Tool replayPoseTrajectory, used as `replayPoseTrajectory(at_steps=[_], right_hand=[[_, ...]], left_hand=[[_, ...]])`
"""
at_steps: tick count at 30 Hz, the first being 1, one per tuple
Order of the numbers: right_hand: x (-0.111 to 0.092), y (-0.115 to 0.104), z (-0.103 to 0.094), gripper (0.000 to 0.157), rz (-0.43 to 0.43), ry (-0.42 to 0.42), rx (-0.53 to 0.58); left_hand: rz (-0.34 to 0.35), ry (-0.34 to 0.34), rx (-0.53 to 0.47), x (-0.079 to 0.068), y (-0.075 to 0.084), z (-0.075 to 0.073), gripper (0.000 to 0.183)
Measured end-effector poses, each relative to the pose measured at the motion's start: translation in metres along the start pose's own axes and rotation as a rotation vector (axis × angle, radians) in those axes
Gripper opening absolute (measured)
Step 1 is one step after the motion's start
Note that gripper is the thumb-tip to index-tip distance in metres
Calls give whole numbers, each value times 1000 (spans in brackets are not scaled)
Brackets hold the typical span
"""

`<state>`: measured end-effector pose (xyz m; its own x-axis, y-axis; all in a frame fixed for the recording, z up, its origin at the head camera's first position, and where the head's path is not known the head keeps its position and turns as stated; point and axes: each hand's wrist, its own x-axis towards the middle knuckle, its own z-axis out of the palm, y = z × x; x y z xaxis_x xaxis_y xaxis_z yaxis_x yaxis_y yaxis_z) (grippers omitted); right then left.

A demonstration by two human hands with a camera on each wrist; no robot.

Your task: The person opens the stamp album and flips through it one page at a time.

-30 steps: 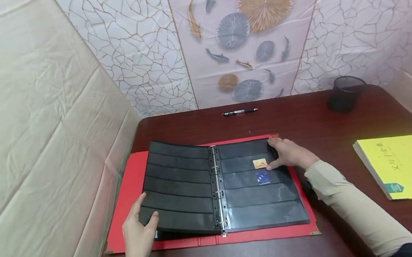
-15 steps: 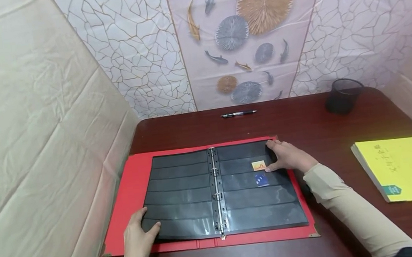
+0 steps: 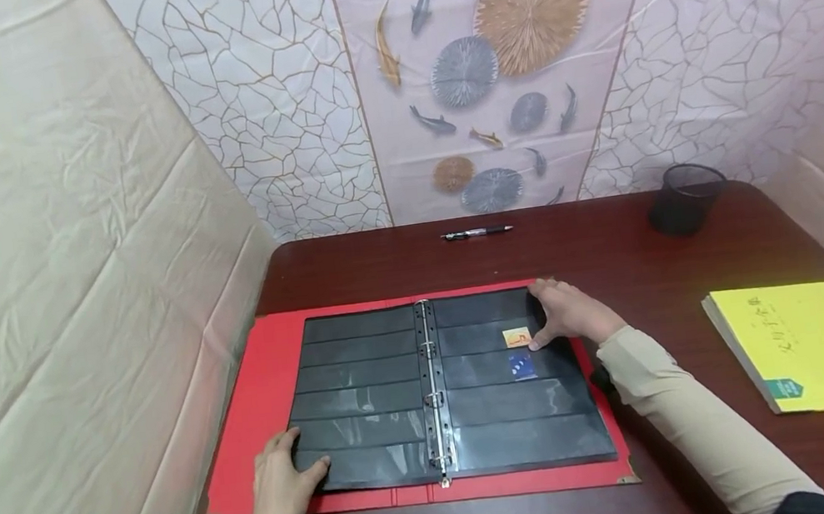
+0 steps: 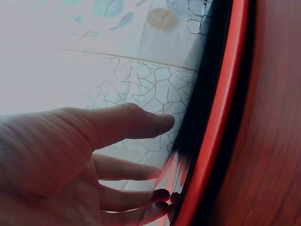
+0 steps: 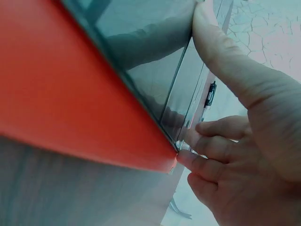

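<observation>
A red hardcover ring binder [image 3: 256, 391] lies open on the dark-brown wooden surface [image 3: 354, 276]. The left hand [image 3: 278, 485], relaxed, is at the outer edge of the black left page [image 3: 356, 374]. Beyond the silver metal rings [image 3: 434, 400], a small yellow card [image 3: 516, 337] sits above a small blue card [image 3: 522, 366] on the black right page [image 3: 533, 444]; the right hand [image 3: 576, 312] spreads over its edge, gripping nothing. Page-turning seems in hand; another turn calls for separating one sheet.

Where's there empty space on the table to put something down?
The table looks bare behind the album, left of the pen; between pen and cup; and between the right hand and the book. It's crowded at the album's sides, with a hand at each, and where the right sleeve crosses.
</observation>
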<state>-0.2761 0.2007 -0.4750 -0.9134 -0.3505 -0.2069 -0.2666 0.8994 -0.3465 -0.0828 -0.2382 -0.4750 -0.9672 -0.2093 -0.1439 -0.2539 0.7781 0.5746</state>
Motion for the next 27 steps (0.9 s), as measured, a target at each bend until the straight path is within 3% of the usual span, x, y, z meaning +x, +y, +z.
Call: replayPoseTrajectory(at_steps=[8,13,19,27], right_hand=[[-3,2,2,118,69,-28,94],[-8,6,7,114,54,-34,169],[-12,5,4,108,29,-44,148],[-13,6,4,104,-19,-31,86]], left_hand=[[9,-25,62,-2,0,5,73],[-8,-51,124,-2,4,10,78],[-45,-97,172,0,10,17,87],[-70,-98,186,-2,16,22,92]])
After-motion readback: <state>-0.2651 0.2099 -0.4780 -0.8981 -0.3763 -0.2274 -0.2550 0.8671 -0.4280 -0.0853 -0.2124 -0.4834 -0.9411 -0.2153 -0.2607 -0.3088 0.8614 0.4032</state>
